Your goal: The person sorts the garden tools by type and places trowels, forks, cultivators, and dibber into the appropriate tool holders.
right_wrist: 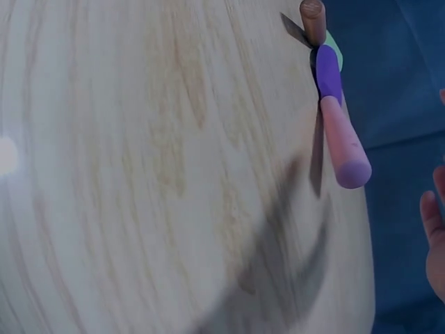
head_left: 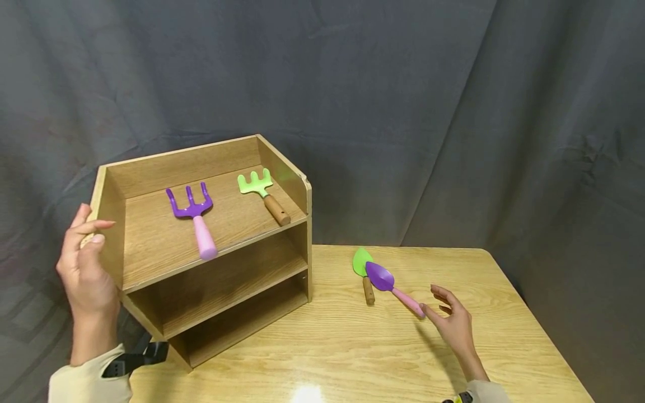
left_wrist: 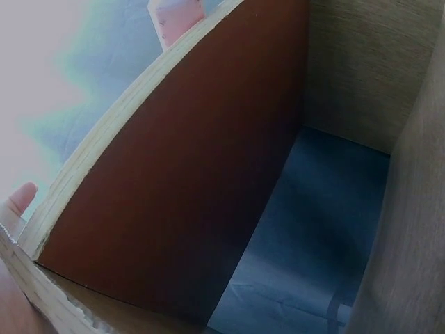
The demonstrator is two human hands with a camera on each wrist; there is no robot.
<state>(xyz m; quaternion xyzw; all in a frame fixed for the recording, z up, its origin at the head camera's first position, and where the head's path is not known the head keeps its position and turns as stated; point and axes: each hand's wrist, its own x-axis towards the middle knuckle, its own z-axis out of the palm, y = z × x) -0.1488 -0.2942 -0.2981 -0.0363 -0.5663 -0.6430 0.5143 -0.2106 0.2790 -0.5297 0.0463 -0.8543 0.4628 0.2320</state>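
A three-tier wooden shelf unit point(head_left: 186, 165) stands on the left of the table point(head_left: 353, 347). Its top tier holds a purple hand fork with a pink handle point(head_left: 194, 215) and a green rake with a wooden handle point(head_left: 262, 193). My left hand point(head_left: 90, 240) rests against the unit's left side wall point(left_wrist: 181, 181), fingers fairly straight, one fingertip point(left_wrist: 21, 198) beside the panel edge. On the table a purple trowel with a pink handle point(head_left: 385, 280) lies across a green trowel point(head_left: 360, 263). My right hand point(head_left: 443, 313) hovers open just right of the pink handle's end point(right_wrist: 341, 139), its fingers point(right_wrist: 432, 229) apart from it.
A dark grey curtain hangs behind and around the table. The table's right corner is rounded point(head_left: 486, 254), with bare wood point(right_wrist: 139, 174) in front of the trowels. The two lower shelf tiers point(head_left: 227, 291) look empty. A black strap point(head_left: 136, 358) sits at my left wrist.
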